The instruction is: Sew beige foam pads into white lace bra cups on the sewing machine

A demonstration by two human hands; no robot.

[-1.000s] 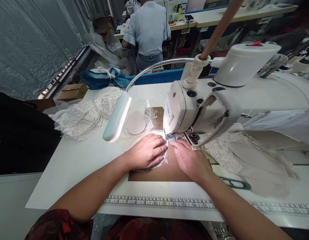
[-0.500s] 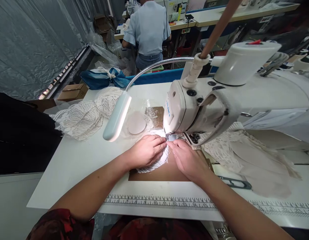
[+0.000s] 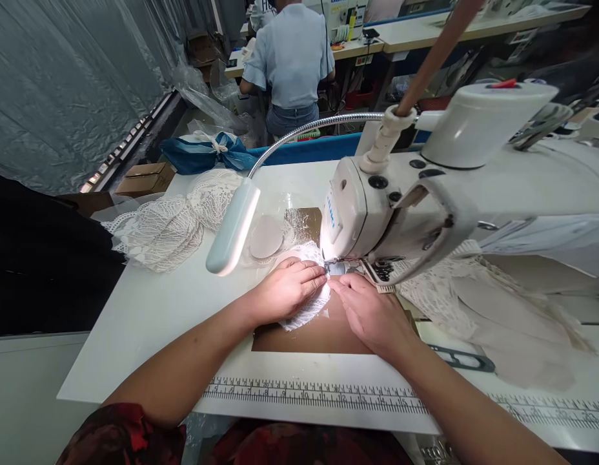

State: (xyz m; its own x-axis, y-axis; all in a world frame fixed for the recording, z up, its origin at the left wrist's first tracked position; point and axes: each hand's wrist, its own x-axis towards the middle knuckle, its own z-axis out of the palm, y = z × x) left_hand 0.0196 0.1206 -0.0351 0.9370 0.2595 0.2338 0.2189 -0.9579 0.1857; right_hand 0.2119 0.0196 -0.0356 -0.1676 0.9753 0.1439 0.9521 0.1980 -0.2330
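Observation:
A white lace piece [image 3: 306,313] with a curved edge lies under the needle end of the white sewing machine [image 3: 350,210]. My left hand [image 3: 292,289] rests flat on top of it, fingers stretched toward the presser foot [image 3: 328,266]. On the other side, my right hand [image 3: 370,310] pinches the lace's edge between thumb and forefinger, close to the foot. The fingertips of both hands nearly meet there, and the needle itself is hidden. Beneath the work is a brown plate [image 3: 323,336] set on the white table.
Lace pieces [image 3: 157,232] lie at the left, and round beige pads [image 3: 266,237] sit behind my left hand. A lamp [image 3: 233,226] hangs over the table. More lace and beige fabric [image 3: 512,316] lie right, near a dark flat tool [image 3: 464,357]. A person [image 3: 295,58] sits ahead.
The lace piece has turned slightly under my left hand, its near end swinging right and away from me. Both hands stay beside the presser foot. The whole view has shifted a little.

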